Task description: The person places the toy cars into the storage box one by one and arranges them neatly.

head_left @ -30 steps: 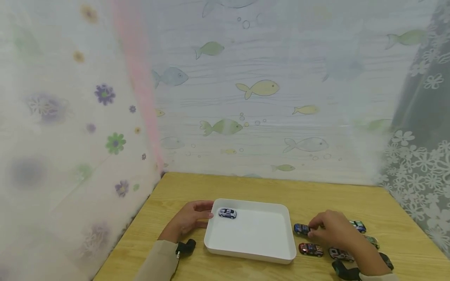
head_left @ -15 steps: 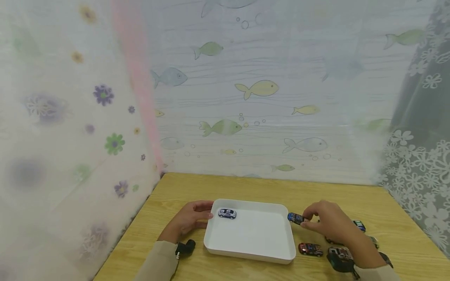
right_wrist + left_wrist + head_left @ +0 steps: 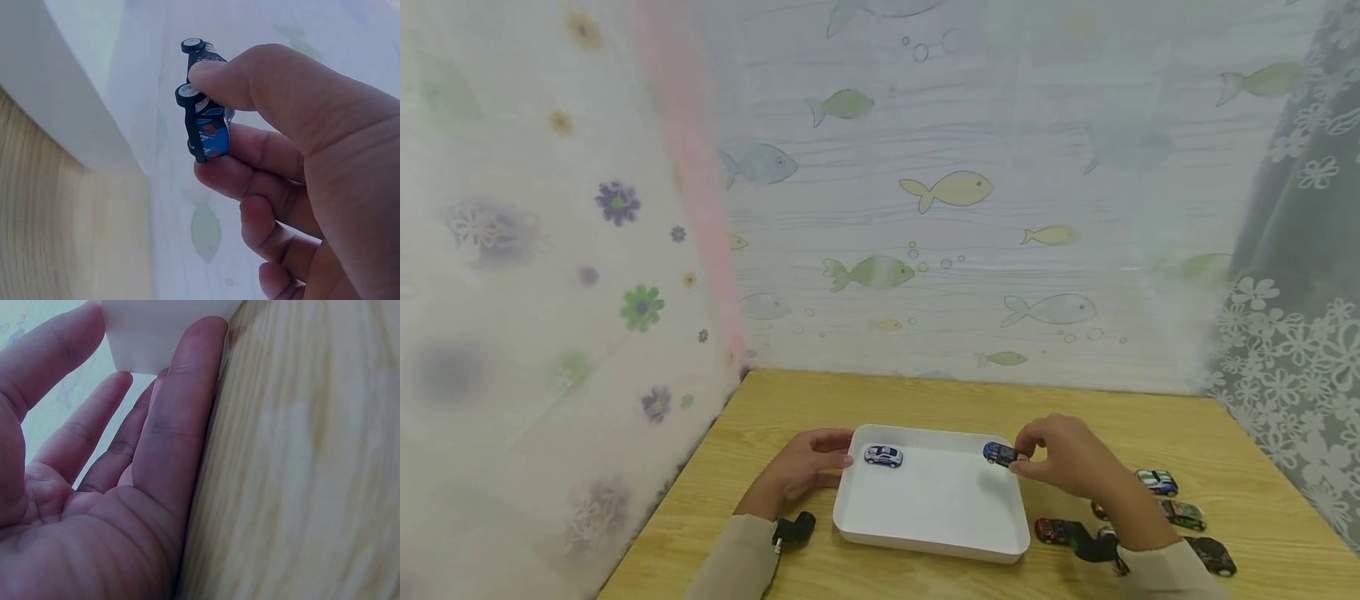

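Observation:
A white tray (image 3: 925, 510) lies on the wooden table, with a white and dark-blue toy car (image 3: 883, 456) in its far left corner. My left hand (image 3: 805, 460) rests against the tray's left side; in the left wrist view its extended fingers (image 3: 181, 406) touch the white wall. Between thumb and fingers, my right hand (image 3: 1067, 457) pinches a blue and black toy car (image 3: 1002, 454) above the tray's far right corner. The right wrist view shows this car (image 3: 214, 137) tipped, its wheels toward the tray, with the thumb over its side.
Right of the tray sit several more toy cars: a red one (image 3: 1051, 531), a white and green one (image 3: 1157, 481), a green and orange one (image 3: 1184, 514) and a black one (image 3: 1213, 556). My right forearm partly covers this group. A fish-patterned curtain (image 3: 955, 250) hangs behind the table (image 3: 820, 392).
My right hand has lifted the blue and black car off the table and carried it left, over the tray's right rim. The left hand and the tray stay in place.

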A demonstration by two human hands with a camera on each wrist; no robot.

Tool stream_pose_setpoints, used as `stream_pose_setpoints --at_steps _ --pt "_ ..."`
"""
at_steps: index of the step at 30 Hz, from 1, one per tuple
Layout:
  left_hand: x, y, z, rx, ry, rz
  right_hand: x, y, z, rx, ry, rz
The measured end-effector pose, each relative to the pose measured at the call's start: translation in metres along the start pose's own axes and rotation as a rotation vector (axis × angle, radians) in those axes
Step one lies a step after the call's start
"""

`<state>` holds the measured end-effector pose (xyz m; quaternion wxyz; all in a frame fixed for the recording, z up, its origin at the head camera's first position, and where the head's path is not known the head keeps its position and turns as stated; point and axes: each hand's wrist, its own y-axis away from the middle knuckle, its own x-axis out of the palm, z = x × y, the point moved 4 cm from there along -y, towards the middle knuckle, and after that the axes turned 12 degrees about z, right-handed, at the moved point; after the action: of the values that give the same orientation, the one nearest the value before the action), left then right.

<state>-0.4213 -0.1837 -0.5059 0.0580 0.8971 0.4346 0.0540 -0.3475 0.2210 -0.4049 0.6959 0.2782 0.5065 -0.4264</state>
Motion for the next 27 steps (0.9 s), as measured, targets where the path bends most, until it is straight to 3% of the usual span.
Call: stream_pose_setpoints --at_steps 27 --pt "-0.001 0.001 0.000 0.004 0.009 0.002 0.025 -0.055 0.047 -0.048 -0.025 0.065"
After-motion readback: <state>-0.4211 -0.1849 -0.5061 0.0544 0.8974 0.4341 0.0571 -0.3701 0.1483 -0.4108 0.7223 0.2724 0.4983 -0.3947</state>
